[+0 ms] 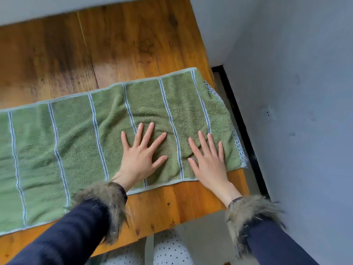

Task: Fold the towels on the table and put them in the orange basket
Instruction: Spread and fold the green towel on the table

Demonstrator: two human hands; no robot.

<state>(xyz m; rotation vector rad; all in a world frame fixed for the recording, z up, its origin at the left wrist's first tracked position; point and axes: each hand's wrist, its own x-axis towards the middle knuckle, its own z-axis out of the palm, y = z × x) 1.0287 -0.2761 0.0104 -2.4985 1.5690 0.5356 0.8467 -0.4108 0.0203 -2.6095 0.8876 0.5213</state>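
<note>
Both hands pressed flat on a green striped towel spread across a wooden table

The left hand (142,153) and right hand (208,159) lie palm down, fingers straight and spread, gripping nothing, on the towel (76,142) near the table (124,44) corner; no writing is legible, the towel's left end runs out of frame, its right end droops over the edge beside the grey wall (305,92)

towel (76,142) on table (57,54), hands on towel
</note>
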